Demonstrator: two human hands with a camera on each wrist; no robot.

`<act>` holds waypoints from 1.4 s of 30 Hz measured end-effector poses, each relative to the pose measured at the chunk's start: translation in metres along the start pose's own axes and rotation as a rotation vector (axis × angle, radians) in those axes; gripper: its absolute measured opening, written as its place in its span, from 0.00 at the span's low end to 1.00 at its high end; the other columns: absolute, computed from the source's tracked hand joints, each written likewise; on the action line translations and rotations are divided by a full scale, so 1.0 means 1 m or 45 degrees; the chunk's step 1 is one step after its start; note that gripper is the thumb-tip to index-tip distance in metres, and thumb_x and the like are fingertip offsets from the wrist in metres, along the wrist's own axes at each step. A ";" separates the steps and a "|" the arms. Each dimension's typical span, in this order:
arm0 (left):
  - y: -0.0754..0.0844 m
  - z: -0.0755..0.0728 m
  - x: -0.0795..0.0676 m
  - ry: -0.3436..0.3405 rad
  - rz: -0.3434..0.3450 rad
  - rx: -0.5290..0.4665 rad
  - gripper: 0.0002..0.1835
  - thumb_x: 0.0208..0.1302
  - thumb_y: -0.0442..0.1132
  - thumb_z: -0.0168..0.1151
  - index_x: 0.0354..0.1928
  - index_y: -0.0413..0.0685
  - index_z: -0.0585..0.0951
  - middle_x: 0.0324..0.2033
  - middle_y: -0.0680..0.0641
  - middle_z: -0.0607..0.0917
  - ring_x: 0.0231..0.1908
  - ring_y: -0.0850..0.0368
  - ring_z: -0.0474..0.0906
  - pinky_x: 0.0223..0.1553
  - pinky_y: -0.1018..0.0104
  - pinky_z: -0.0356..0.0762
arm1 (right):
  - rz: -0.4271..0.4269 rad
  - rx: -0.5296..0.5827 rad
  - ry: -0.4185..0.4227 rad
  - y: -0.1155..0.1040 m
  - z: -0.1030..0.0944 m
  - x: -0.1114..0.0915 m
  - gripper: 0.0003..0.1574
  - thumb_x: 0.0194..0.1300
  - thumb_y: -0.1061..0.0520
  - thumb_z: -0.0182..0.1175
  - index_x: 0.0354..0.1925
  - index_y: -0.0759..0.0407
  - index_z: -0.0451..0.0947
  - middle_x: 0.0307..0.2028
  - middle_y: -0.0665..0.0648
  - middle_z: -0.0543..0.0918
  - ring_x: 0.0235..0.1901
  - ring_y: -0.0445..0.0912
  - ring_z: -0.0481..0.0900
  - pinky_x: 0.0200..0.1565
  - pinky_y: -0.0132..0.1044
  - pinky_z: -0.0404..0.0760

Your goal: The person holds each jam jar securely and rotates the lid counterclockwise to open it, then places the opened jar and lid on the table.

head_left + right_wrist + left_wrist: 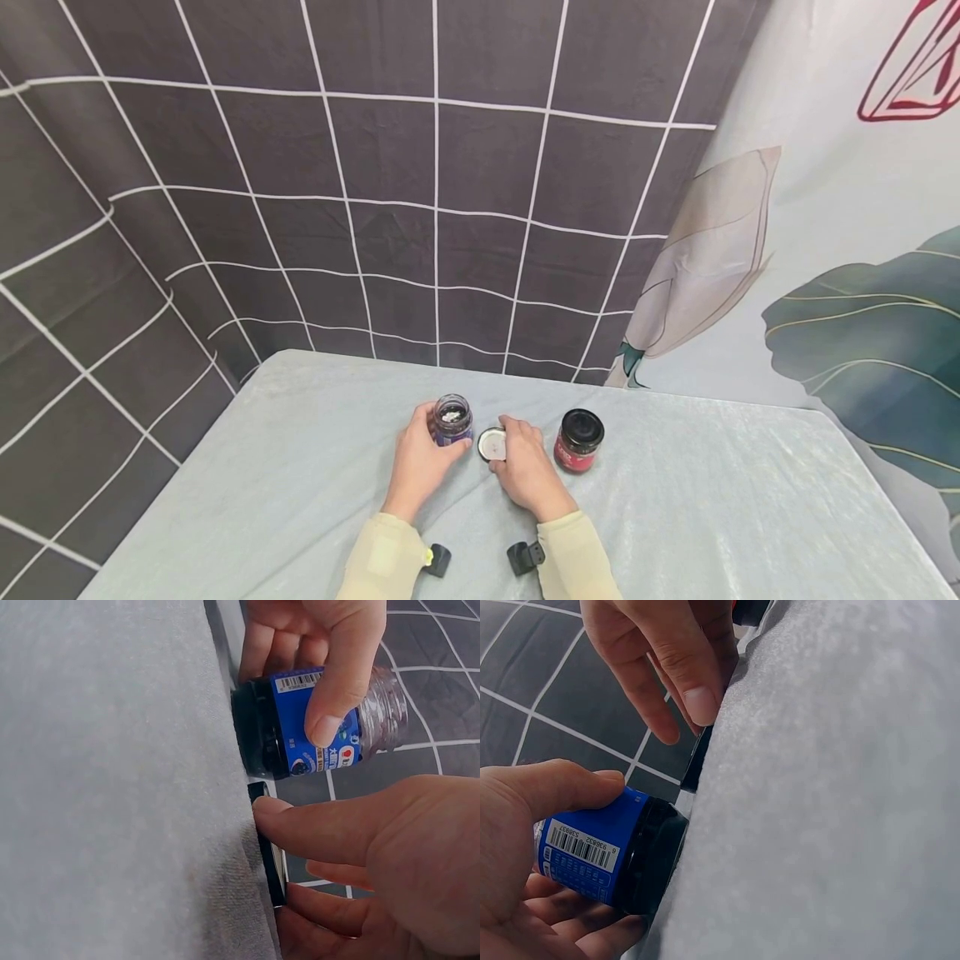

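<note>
At lower centre, the left hand (418,462) grips an upright, open, blue-labelled glass jar (453,425); just right of it, the right hand (528,468) pinches a flat, round, dark-rimmed lid (492,445), white inside up.

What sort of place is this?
Likely a makeshift indoor recording corner, though I can't be sure: a cloth-covered table stands against a wrinkled, grid-patterned backdrop, with a leaf-print hanging to the right.
</note>
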State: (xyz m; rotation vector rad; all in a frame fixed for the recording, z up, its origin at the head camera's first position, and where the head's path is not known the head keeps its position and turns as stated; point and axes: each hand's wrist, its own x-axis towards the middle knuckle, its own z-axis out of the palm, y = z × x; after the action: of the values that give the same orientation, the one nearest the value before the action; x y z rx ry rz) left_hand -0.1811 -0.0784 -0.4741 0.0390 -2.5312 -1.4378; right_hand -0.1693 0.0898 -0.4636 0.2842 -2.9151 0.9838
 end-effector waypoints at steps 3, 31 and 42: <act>0.000 0.000 0.000 -0.006 0.006 0.011 0.39 0.48 0.39 0.80 0.61 0.36 0.73 0.50 0.37 0.84 0.51 0.42 0.82 0.56 0.48 0.77 | -0.004 0.005 0.015 0.000 0.000 0.000 0.40 0.55 0.66 0.71 0.63 0.74 0.67 0.57 0.73 0.75 0.59 0.67 0.70 0.62 0.58 0.71; -0.001 -0.002 -0.001 -0.016 0.051 0.032 0.50 0.48 0.45 0.80 0.71 0.40 0.65 0.62 0.34 0.75 0.61 0.37 0.74 0.62 0.43 0.70 | -0.077 0.024 0.086 -0.001 -0.004 -0.003 0.44 0.54 0.64 0.72 0.65 0.75 0.65 0.56 0.74 0.75 0.58 0.68 0.72 0.60 0.59 0.72; -0.001 -0.003 -0.001 0.002 0.095 0.031 0.51 0.47 0.47 0.80 0.71 0.41 0.65 0.66 0.34 0.70 0.64 0.34 0.70 0.64 0.41 0.68 | -0.106 0.034 0.099 -0.005 -0.006 -0.004 0.43 0.55 0.64 0.71 0.65 0.75 0.65 0.56 0.74 0.76 0.59 0.68 0.71 0.61 0.59 0.71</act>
State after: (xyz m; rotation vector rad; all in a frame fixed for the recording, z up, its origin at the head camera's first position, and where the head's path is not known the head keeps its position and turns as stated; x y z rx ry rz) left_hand -0.1800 -0.0813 -0.4738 -0.0494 -2.5205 -1.3784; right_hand -0.1642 0.0901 -0.4566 0.3567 -2.7981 0.9984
